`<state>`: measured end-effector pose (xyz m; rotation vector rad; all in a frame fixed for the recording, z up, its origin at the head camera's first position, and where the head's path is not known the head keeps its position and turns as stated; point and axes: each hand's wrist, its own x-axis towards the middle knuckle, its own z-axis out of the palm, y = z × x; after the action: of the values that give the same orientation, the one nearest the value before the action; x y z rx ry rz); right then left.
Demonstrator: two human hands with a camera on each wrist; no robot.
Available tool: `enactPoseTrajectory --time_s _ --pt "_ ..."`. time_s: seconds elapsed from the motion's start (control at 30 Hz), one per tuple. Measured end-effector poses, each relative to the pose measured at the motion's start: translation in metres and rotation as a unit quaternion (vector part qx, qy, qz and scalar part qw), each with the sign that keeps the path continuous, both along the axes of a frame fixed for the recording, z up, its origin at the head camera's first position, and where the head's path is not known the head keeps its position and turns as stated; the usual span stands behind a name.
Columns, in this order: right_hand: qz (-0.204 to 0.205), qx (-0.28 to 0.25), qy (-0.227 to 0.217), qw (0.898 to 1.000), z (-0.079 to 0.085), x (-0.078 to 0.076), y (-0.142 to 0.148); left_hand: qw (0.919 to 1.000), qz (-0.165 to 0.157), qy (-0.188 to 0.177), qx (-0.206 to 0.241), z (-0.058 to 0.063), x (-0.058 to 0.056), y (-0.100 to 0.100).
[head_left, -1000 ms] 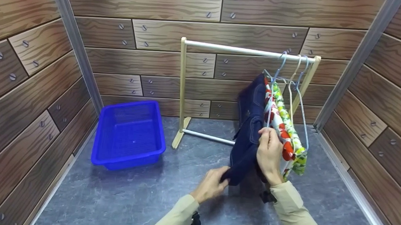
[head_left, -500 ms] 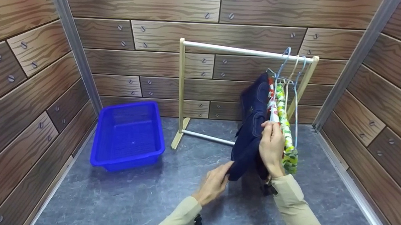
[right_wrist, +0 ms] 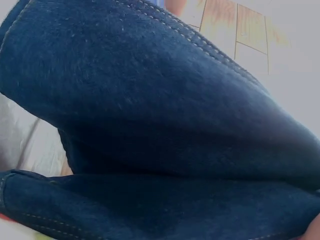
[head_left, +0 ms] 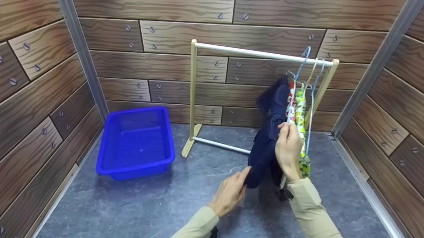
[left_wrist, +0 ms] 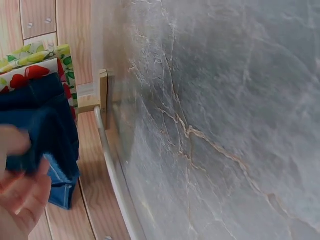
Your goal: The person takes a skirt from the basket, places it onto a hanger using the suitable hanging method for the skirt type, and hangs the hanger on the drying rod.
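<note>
A dark blue denim garment with pale stitching hangs folded over a light blue wire hanger, whose hook overlaps the white rail near its right end. My right hand grips the near side of this hanger, beside the denim. At the garment's lower near edge, my left hand pinches the cloth between thumb and fingers, partly blurred in the left wrist view. Denim fills most of the right wrist view, showing two layers and a seam. Right behind it hang a red-and-white print cloth and a yellow-green print cloth.
The clothes rack has pale wooden posts and a white top rail. An empty blue plastic basket stands on the grey marbled floor to the left. Wood-patterned walls enclose the back and both sides.
Both hands have moved slightly farther away and to the right with the denim. The hanger's hook has risen a little at the rail. The printed cloths have swung closer together.
</note>
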<state>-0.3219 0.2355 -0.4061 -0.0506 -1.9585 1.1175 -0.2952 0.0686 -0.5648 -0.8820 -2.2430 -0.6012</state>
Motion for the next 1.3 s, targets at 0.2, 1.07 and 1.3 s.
enactPoseTrajectory --time_s 0.2,1.07,1.3 --pt "-0.015 0.020 -0.022 0.999 0.002 -0.002 0.003 0.9995 0.026 -0.002 0.020 -0.001 -0.003 0.001" --pt "-0.039 0.101 -0.051 0.993 -0.002 0.003 0.026 0.9992 0.005 -0.041 0.002 -0.013 0.002 -0.003" --pt "-0.036 0.112 -0.052 0.992 -0.001 0.004 0.026 0.9975 0.006 -0.070 -0.012 -0.011 0.004 -0.001"
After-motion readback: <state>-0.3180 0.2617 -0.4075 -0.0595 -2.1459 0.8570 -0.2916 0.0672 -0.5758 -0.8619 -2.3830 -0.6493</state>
